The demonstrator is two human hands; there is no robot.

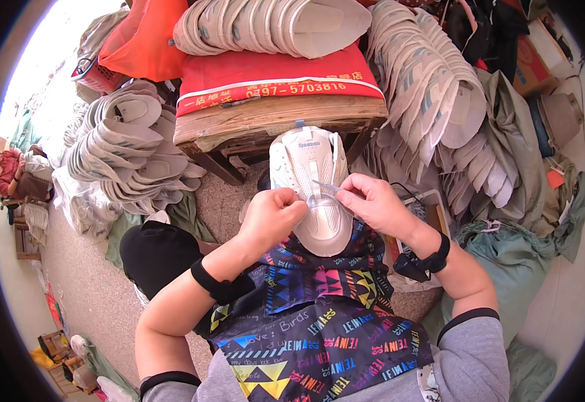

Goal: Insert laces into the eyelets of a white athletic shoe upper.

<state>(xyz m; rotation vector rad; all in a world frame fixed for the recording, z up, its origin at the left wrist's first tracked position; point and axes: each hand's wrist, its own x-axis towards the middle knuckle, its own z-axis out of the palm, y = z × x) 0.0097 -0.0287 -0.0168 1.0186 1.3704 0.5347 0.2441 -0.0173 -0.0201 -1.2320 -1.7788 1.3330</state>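
A cream and white shoe upper [306,164] rests over my lap, its rounded toe toward me and its tongue end against the wooden stool. My left hand [272,216] is closed in a pinch at the upper's left side; what its fingers hold, if anything, is hidden. On the other side, my right hand [374,202] pinches a thin grey strip [329,187] between thumb and forefinger. The strip lies over the upper's throat, just above the toe. It is too small to tell whether it is a lace or a tool.
A wooden stool [272,114] with a red cloth [272,74] stands ahead, bearing a row of nested shoe uppers [259,27]. More stacked uppers lie at left [121,137] and right [433,80]. A red bag [138,40] sits at the far left, a green sack [506,261] at right.
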